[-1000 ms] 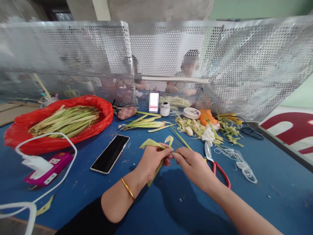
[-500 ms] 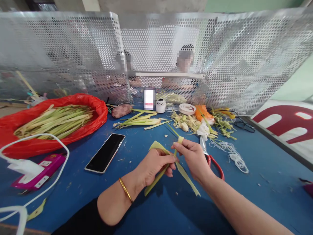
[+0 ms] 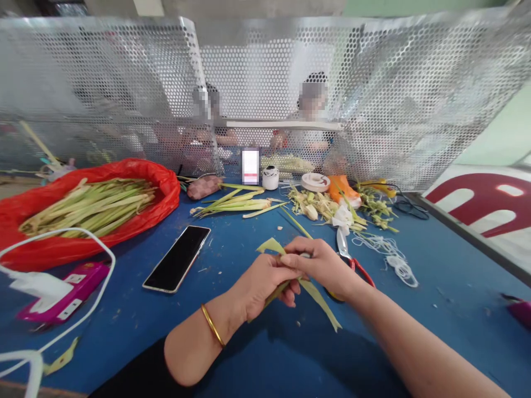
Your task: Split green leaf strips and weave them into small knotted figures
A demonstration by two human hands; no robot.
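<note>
Pale green leaf strips (image 3: 321, 304) are pinched between my two hands at the middle of the table. My left hand (image 3: 274, 279), closed, grips the strips where they cross; one end sticks up above it and another slants down to the right. Over the same spot, my right hand (image 3: 317, 262) is closed with its fingertips on the leaf strips, next to my left thumb. A thin green stalk (image 3: 296, 222) extends away beyond the right fingers. The crossing itself is mostly hidden by my fingers. Red-handled pliers or shears (image 3: 342, 243) lie partly behind my right hand.
At left are a red bag (image 3: 166, 193) of leaf strips, a phone (image 3: 177, 258) and a purple power strip (image 3: 62, 293). Loose stalks (image 3: 236, 204), a tape roll (image 3: 315, 182), scraps and white string (image 3: 400, 268) lie farther back. A perforated metal screen (image 3: 265, 66) stands behind; people sit beyond it.
My right hand has moved left and slightly down, closing over the strips beside my left thumb. The upright leaf end at my left hand looks smaller. The view has shifted slightly.
</note>
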